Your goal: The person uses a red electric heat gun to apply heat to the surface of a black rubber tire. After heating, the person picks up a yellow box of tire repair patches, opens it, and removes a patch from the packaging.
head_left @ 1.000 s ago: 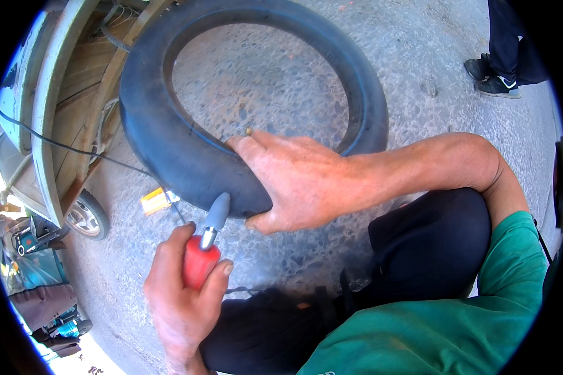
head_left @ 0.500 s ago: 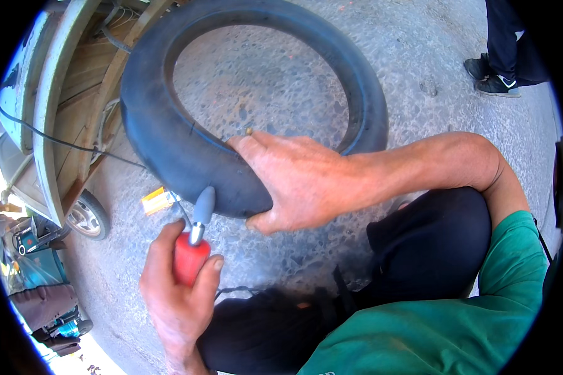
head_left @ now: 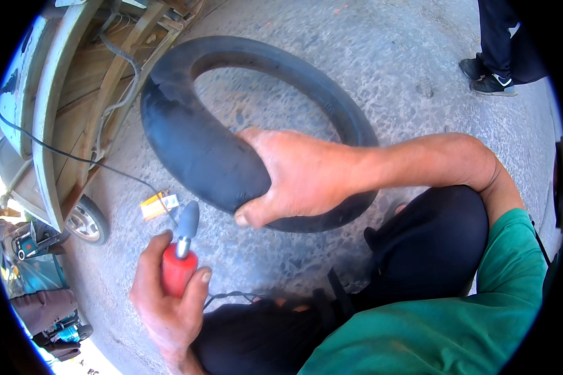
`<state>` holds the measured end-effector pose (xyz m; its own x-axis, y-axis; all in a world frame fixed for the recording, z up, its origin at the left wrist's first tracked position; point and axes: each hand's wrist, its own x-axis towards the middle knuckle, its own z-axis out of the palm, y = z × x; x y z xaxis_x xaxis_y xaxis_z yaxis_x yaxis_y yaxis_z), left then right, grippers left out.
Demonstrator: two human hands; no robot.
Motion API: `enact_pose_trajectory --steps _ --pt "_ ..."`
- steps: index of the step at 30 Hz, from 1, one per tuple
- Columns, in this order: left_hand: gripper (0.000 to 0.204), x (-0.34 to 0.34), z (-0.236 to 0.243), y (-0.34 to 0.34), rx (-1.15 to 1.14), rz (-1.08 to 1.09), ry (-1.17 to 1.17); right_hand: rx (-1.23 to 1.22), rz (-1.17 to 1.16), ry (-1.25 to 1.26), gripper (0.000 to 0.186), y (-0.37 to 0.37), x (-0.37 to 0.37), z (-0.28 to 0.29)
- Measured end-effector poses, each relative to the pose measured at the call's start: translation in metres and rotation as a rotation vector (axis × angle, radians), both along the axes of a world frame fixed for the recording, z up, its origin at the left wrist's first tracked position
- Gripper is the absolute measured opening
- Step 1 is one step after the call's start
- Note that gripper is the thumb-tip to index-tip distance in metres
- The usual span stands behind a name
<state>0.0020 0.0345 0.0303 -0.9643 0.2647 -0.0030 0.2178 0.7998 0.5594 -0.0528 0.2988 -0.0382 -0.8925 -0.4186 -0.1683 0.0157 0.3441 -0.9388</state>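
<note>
A black, inflated inner tube (head_left: 203, 147) stands tilted over the ground in front of me. My right hand (head_left: 303, 172) grips its near side, fingers over the inner edge and thumb along the outside. Dark smudged marks show on its upper left part. My left hand (head_left: 169, 309) is wrapped round the red body of a small handheld grinder (head_left: 179, 270). Its grey, bullet-shaped grinding stone (head_left: 189, 219) points up on a metal shank, just left of the tube and apart from it.
A yellow and white packet (head_left: 153, 207) lies on the rough ground beyond the grinder. At the left stands a wooden cart (head_left: 47, 125) with a wheel (head_left: 89, 220); a thin black cable (head_left: 75, 155) runs past it. Another person's shoes (head_left: 493, 85) are at the far right.
The tube has tipped and turned in my right hand, so a different stretch of its surface faces me. My left hand has drawn the grinder slightly left and down, away from the tube.
</note>
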Motion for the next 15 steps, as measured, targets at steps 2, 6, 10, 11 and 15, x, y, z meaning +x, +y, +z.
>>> enact_pose_trajectory --steps 2,6,10,11,15 --pt "0.057 -0.0006 -0.0002 0.001 0.003 0.0 0.0 0.015 0.007 -0.053 0.073 0.0008 -0.0012 0.0016" --pt "0.053 -0.001 0.0028 0.0058 -0.009 0.059 -0.081 -0.028 0.045 -0.112 0.073 0.0013 -0.0029 0.0059" --pt "0.053 -0.0004 0.0013 0.0067 -0.016 0.052 -0.074 -0.017 0.047 -0.133 0.074 -0.0009 -0.0011 0.0054" --pt "0.053 -0.0001 0.0019 0.0069 -0.023 0.049 -0.068 -0.013 0.048 -0.137 0.075 -0.0012 -0.0009 0.0061" --pt "0.053 0.0002 0.0012 0.0055 -0.04 0.014 -0.045 -0.011 0.051 -0.053 0.072 -0.0013 -0.0006 0.0052"
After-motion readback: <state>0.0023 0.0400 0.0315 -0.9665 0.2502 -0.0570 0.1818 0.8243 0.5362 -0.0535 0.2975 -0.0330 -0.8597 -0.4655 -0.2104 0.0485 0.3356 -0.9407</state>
